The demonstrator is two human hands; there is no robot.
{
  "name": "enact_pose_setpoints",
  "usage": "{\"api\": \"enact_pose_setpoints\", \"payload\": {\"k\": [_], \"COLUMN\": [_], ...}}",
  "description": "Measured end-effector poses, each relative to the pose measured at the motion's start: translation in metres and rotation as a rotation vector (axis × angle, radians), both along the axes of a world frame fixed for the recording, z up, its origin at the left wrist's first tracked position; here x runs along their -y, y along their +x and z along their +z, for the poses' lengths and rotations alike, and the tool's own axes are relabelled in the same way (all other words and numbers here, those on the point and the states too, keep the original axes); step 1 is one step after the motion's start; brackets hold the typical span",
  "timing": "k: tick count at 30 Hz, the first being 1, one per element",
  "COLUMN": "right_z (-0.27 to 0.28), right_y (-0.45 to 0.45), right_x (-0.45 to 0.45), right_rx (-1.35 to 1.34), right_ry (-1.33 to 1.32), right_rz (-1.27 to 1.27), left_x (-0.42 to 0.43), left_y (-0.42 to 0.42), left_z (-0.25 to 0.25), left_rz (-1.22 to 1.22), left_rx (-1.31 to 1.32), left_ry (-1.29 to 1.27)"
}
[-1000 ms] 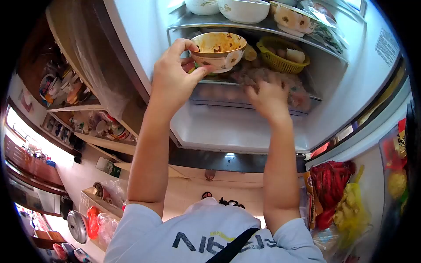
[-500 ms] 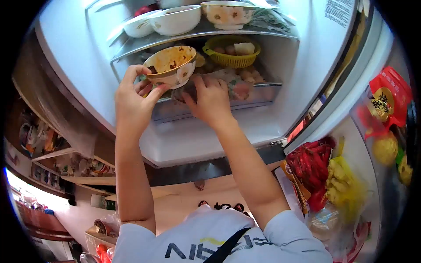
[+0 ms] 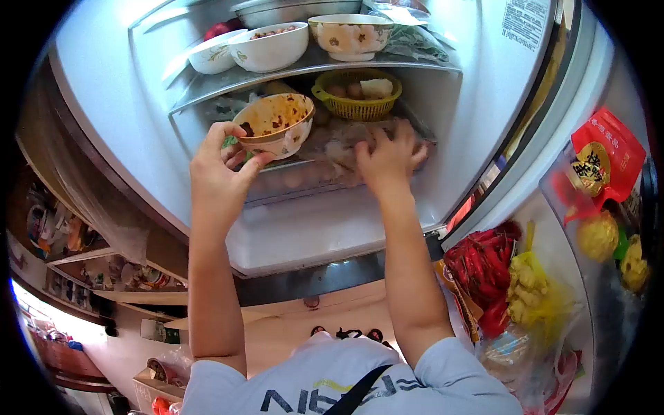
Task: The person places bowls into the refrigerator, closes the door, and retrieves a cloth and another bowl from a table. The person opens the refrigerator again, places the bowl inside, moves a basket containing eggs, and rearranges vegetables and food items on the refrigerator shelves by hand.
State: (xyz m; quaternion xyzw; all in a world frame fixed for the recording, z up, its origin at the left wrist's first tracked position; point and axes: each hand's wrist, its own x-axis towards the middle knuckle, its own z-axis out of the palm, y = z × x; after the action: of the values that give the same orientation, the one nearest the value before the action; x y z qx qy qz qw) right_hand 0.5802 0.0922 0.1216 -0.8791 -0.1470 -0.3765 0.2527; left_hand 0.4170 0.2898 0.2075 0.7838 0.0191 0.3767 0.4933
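Observation:
My left hand (image 3: pixel 225 169) grips a flower-patterned bowl (image 3: pixel 282 142) by its left side, thumb below and fingers at the rim. Reddish-brown, oily remains coat the inside of the bowl, which tilts toward me in front of the lower fridge shelf. My right hand (image 3: pixel 389 160) is on a clear plastic bag (image 3: pixel 339 146) on that lower level, fingers curled over its right part; the fingertips are partly hidden. Behind the bag stands a yellow-green plastic basket (image 3: pixel 360 107) with eggs and a white piece in it.
On the glass shelf (image 3: pixel 277 75) above stand a white bowl (image 3: pixel 270 50), a smaller bowl (image 3: pixel 214 55), a patterned bowl (image 3: pixel 351 38) and bagged greens (image 3: pixel 418 45). The open door at right holds red chillies (image 3: pixel 481 256), a yellow bag (image 3: pixel 529 290) and a red packet (image 3: pixel 609 149).
My right hand has moved right, away from the bowl, and the plastic bag has shifted right with it. Round shapes now show through the drawer front. My left hand still holds the bowl.

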Motion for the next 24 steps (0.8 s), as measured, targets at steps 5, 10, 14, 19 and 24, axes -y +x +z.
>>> {"api": "enact_pose_setpoints", "payload": {"k": [5, 10, 14, 19, 24], "right_z": [0.001, -0.003, 0.002, -0.001, -0.004], "right_y": [0.014, 0.016, 0.007, 0.007, 0.007], "right_x": [0.013, 0.008, 0.01, 0.007, 0.002], "right_rx": [-0.06, -0.017, -0.035, -0.007, -0.006], "right_ry": [0.157, -0.008, -0.045, -0.002, 0.059], "right_rz": [-0.184, -0.038, 0.15, 0.059, 0.088], "left_x": [-0.003, -0.004, 0.004, 0.008, 0.013], "left_y": [0.003, 0.009, 0.017, 0.03, 0.039], "left_z": [-0.005, -0.008, -0.013, -0.027, -0.033], "left_rz": [-0.007, 0.0, -0.008, 0.033, 0.098], "left_rx": [-0.021, -0.019, -0.042, -0.043, -0.026], "left_ry": [0.039, 0.083, 0.065, 0.164, 0.252]}}
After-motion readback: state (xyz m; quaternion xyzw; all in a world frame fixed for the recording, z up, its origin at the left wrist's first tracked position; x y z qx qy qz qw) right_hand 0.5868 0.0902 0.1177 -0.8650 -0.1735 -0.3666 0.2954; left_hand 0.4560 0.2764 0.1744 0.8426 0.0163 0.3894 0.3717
